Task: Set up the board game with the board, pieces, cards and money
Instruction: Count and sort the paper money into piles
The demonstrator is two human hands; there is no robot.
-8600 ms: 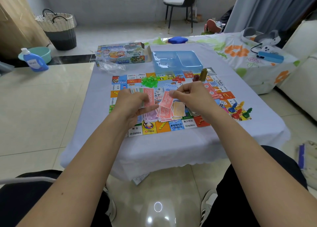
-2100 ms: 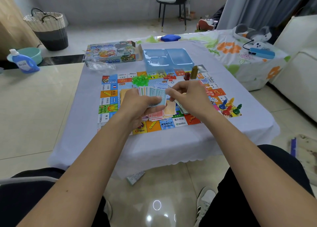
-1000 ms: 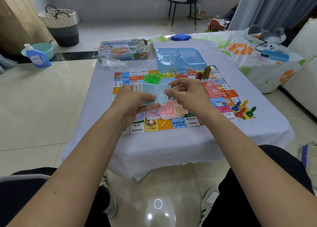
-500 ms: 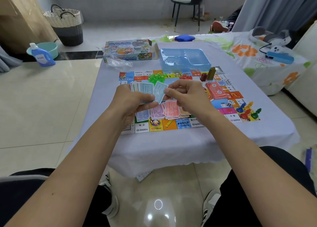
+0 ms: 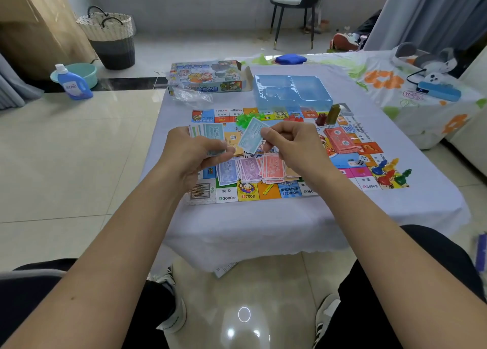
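Observation:
The colourful game board (image 5: 271, 193) lies flat on the white-clothed table (image 5: 263, 224). My left hand (image 5: 192, 156) grips a fanned stack of teal paper money (image 5: 210, 132) above the board. My right hand (image 5: 292, 145) pinches a single teal banknote (image 5: 251, 139) just right of that stack. Sorted piles of purple and red notes (image 5: 253, 169) lie on the board under my hands. A red card deck (image 5: 338, 139), green houses (image 5: 246, 118), dice (image 5: 361, 160) and coloured pawns (image 5: 390, 173) sit on the board.
The game box (image 5: 208, 77) and a clear plastic bag (image 5: 189, 95) lie at the table's far left. A blue plastic tray (image 5: 292, 90) stands behind the board. A second table with a floral cloth (image 5: 395, 85) adjoins on the right. My knees are under the near edge.
My right hand has drawn one teal note off the stack in my left hand and pulled it slightly to the right. Earlier, red notes were being sorted.

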